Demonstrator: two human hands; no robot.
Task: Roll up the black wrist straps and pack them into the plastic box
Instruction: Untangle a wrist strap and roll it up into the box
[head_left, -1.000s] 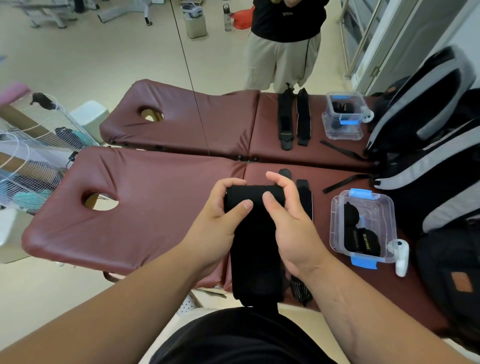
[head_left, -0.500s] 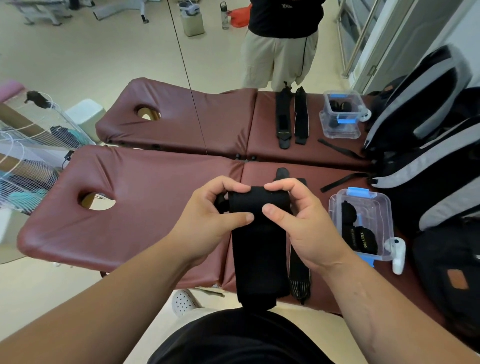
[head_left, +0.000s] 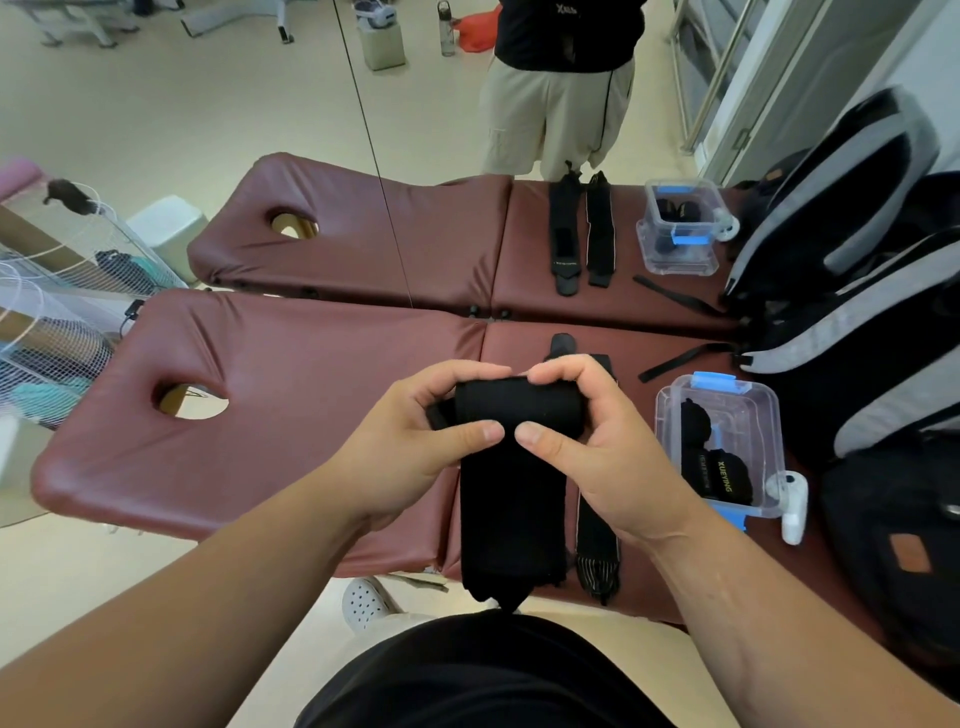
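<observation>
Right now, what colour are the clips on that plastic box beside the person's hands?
The clips are blue; head view.

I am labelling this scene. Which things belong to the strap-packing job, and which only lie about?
Job: half-rolled black fabric wrist strap, flat black striped strap, blue-latched clear plastic box, left hand, right hand.
Lying about: grey-and-black backpack, white plastic object.

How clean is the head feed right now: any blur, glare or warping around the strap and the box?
Head view: the left hand, right hand and black strap are sharp, no motion blur; light is soft and even, no hard shadows; the plastic box shows only faint sheen, lettering on the rolled strap inside reads clearly; wide-angle bending curves the table edges.
</observation>
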